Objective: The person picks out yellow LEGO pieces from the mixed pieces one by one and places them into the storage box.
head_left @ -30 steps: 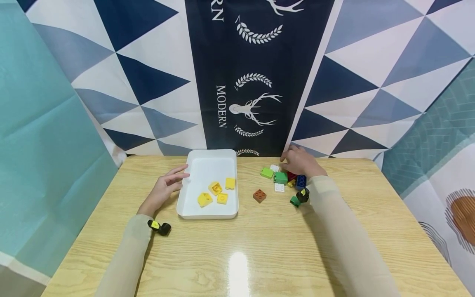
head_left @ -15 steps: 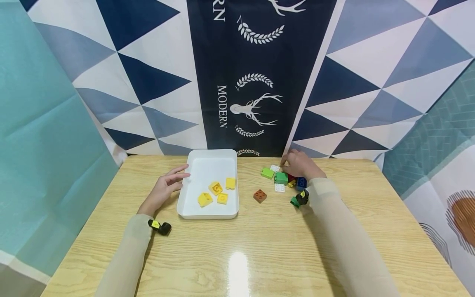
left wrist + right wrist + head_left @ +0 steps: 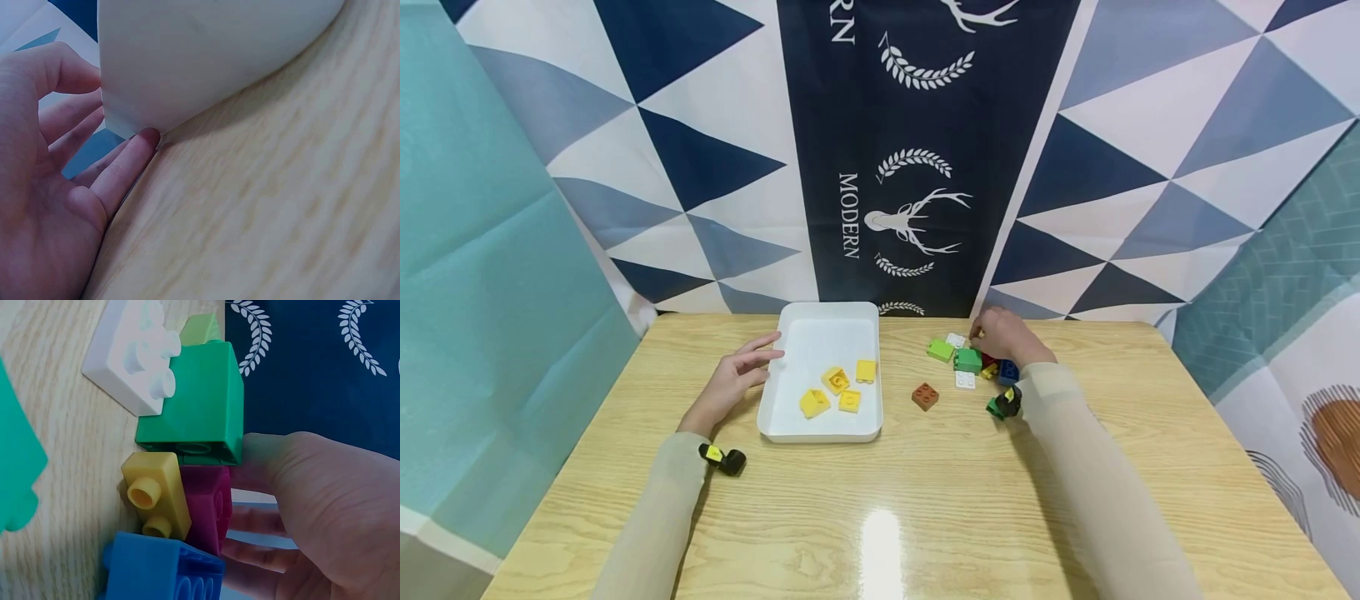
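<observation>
My left hand rests at the left side of a white tray, fingers loosely spread and some touching its wall. Several yellow bricks lie in the tray. My right hand reaches over the back of a cluster of toy building bricks. In the right wrist view, its fingers go behind a green brick and a red brick, which hide the fingertips; I cannot tell whether they grip one. A small yellow brick and a blue brick lie close beside the red one.
A brown brick lies apart, between tray and cluster. White bricks and a lime brick lie left of my right hand. Another green brick sits beneath my right wrist. A patterned cloth hangs behind the table's back edge.
My right hand has shifted slightly back toward me, its fingers bending more behind the bricks. The left hand and the tray stay in place.
</observation>
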`<state>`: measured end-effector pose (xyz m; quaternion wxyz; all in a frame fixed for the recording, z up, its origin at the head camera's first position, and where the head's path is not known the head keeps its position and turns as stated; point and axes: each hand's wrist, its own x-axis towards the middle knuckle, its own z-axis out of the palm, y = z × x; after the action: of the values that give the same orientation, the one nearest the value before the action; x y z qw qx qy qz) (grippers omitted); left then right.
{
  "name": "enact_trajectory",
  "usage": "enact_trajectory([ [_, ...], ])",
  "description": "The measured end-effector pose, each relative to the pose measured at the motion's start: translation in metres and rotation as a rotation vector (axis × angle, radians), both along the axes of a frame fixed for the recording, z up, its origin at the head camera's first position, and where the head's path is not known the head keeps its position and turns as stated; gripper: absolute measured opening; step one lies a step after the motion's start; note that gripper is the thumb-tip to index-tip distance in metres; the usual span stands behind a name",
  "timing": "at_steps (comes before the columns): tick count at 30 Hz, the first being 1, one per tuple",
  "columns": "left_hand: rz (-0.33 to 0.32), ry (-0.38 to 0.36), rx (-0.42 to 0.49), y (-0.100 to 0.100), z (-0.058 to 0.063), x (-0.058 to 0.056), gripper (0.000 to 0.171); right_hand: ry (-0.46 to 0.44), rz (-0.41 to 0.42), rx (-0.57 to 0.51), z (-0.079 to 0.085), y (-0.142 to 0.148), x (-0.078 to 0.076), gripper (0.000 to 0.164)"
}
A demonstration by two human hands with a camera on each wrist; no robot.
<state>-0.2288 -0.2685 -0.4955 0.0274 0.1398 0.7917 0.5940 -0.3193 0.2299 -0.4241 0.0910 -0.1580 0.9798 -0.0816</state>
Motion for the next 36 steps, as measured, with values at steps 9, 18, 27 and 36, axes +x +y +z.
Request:
enact_trajectory([
  [9,-0.011,0.004,0.013,0.0001,-0.0010,-0.0008,0.040,-0.014,-0.054,-0.032,-0.0037,0.0008,-0.0002,0.020],
  [18,-0.004,0.000,0.007,-0.0005,-0.0025,-0.0009,0.040,-0.008,-0.083,-0.050,-0.0055,-0.0001,0.0009,0.019],
  [27,-0.001,-0.002,0.009,-0.0010,-0.0026,-0.0006,0.040,0.009,-0.108,-0.058,-0.0071,-0.0031,0.0012,0.017],
  [36,-0.001,-0.004,0.020,-0.0006,-0.0025,-0.0001,0.040,0.001,-0.099,-0.040,-0.0067,-0.0038,0.0012,0.018],
])
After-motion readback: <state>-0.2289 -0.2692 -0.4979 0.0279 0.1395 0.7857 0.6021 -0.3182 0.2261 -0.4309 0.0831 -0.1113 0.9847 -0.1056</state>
